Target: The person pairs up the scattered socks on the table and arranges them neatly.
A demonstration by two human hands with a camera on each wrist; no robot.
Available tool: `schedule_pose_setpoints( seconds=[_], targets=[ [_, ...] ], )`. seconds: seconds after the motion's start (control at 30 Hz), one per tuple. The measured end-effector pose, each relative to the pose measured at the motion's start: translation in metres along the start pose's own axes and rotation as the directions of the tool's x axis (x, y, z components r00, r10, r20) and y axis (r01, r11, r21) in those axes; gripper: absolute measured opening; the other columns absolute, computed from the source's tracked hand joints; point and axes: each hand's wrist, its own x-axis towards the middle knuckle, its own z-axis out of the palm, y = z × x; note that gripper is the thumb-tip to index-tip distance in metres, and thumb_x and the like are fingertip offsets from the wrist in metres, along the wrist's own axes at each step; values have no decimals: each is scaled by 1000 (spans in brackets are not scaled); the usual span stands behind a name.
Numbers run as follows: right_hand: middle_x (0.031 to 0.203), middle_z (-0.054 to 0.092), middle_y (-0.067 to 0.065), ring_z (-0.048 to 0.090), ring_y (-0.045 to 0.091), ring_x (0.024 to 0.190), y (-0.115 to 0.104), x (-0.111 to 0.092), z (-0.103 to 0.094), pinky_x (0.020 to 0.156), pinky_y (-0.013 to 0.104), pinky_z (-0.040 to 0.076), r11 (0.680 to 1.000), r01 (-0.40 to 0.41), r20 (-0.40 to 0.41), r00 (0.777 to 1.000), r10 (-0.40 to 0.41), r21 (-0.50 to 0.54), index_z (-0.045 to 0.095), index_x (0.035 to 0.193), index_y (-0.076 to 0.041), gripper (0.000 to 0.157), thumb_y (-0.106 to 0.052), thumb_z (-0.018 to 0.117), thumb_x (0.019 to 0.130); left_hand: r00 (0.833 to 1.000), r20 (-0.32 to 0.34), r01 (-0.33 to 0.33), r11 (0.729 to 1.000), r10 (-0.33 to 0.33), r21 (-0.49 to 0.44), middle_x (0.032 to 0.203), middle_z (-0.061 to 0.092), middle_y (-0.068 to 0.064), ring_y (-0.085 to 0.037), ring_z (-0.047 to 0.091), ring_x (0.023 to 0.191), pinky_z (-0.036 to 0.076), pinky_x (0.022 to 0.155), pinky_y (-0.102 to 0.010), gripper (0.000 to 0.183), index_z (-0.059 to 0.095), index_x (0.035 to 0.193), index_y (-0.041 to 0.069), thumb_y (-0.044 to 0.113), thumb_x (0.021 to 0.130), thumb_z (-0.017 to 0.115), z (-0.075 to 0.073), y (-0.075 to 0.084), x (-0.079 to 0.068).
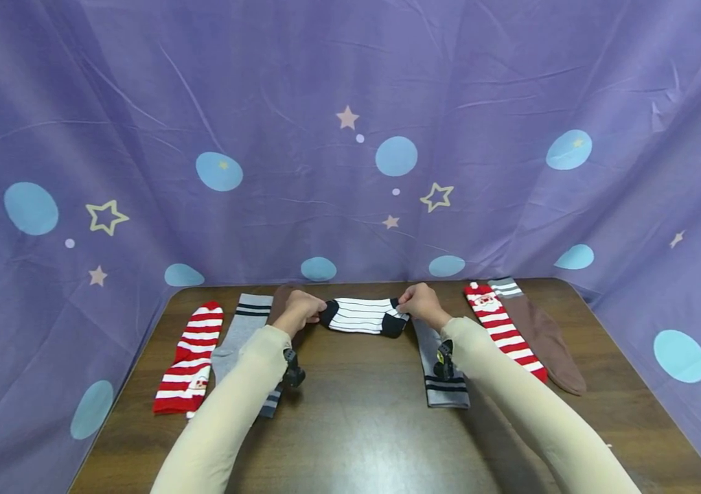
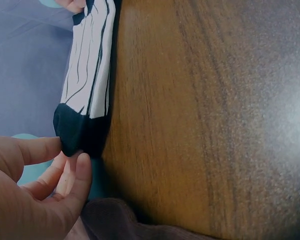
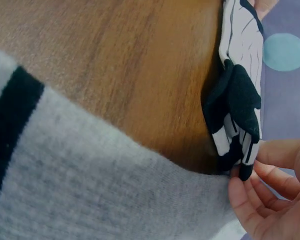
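Two hands stretch one white sock w/ thin black stripes (image 1: 362, 315) at the far edge of the worktop (image 1: 362, 425), just in front of the purple star-print backdrop (image 1: 350, 137). Left hand (image 1: 302, 307) pinches the black end (toe, as it appears) betw. thumb and fingertips (image 2: 75, 172); right hand (image 1: 419, 302) pinches the opposite end, fingers (image 3: 247, 197) curled on the black-and-white edge beside the black heel patch. Sock is held off or barely touching the wood; cannot tell which. Its mate is not seen, unless two layers are held together: not resolvable. Unpaired, lying flat: on the person's left, red-white Santa sock (image 1: 191, 360), grey sock w/ black bands (image 1: 240, 333), brown sock (image 1: 279, 302) partly under the left hand; on the right, second grey sock (image 1: 443, 384) under the right forearm, second Santa sock (image 1: 501, 329), second brown sock (image 1: 548, 339). Judged progress: early. No pair is joined; three matching pairs lie well apart, on opposite sides.
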Motion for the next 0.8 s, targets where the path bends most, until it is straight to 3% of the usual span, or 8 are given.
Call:
schedule_pose_setpoints(
  seconds=[0.17,0.33,0.47,0.53,0.63,0.73,0.8],
  targets=[
    [75,69,6,51,12,63,-6,-5,0,57,22,41,992,60,-8,998,-61,-108,73,79,3,10,-2,82,77,1000,-5,28,999,-28,16,96,61,-9,-17,61,78,63,75,-29,27,68,106,-7,7,87,79,1,3,1],
    [73,65,3,51,13,66,-10,-8,0,59,23,42,992,57,13,998,-56,-111,71,80,3,12,0,82,76,1000,7,26,996,-26,91,115,67,-18,-30,71,102,62,86,-35,33,68,107,-6,12,83,84,1,3,2],
    [70,58,-1,48,12,64,-9,-7,1,58,23,40,992,47,29,999,-44,-113,67,77,1,15,1,82,75,1000,-3,4,987,-3,160,121,68,-20,-32,73,102,61,86,-36,35,69,108,-4,14,82,86,2,1,0],
    [69,54,-3,46,13,64,-9,-6,1,58,23,39,992,42,39,999,-37,-117,66,75,0,16,1,82,75,1000,-15,-17,979,20,205,116,70,-19,-30,74,94,61,78,-34,35,70,106,-2,16,82,86,2,1,-3],
    [68,51,-3,45,14,64,-9,-4,1,58,24,38,990,37,48,998,-30,-135,66,73,0,18,0,83,74,997,-31,-54,953,66,297,95,73,-14,-23,70,74,55,60,-28,31,71,98,0,19,80,88,3,2,-6],
    [67,52,-4,45,13,64,-9,-2,1,58,24,39,988,23,53,998,-15,-155,66,72,-3,19,0,85,73,995,-31,-79,917,98,392,70,64,-7,-17,59,59,44,49,-25,28,69,88,2,22,80,87,4,3,-7],
    [63,49,-5,43,12,61,-8,0,2,56,24,36,986,19,62,998,-9,-163,62,66,-6,24,-1,84,73,994,-23,-85,893,106,443,62,57,-2,-15,53,55,41,48,-25,27,69,85,3,23,81,87,5,4,-7]
  ],
)
